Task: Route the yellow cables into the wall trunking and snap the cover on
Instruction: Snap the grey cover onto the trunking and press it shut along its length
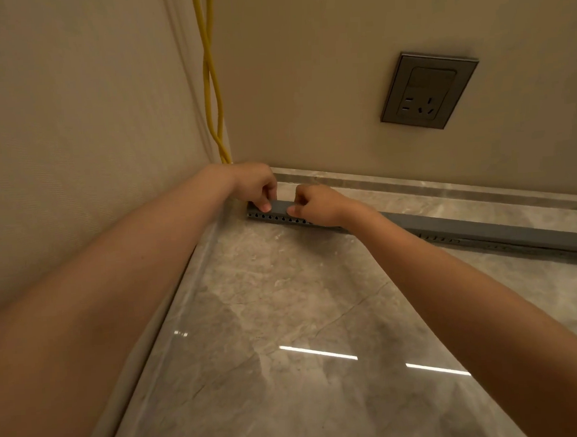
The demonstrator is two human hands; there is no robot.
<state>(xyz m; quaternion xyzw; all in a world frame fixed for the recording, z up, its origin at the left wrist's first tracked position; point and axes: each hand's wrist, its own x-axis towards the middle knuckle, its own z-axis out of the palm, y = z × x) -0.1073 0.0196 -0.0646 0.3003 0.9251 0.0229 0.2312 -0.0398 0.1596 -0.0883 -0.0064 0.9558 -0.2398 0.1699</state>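
Note:
Two yellow cables [212,88] hang down the wall corner, twisted round each other, and vanish behind my left hand. A grey slotted trunking [481,230] lies on the floor along the right wall, with its grey cover on top. My left hand [257,185] grips the trunking's corner end, thumb pressed on the cover. My right hand [316,205] grips it just to the right, thumb also on the cover. No cable shows along the trunking.
A grey wall socket [428,90] sits on the right wall above the trunking. A marble skirting [412,183] runs along the wall foot. The glossy marble floor [302,318] spreads out towards me, between my forearms.

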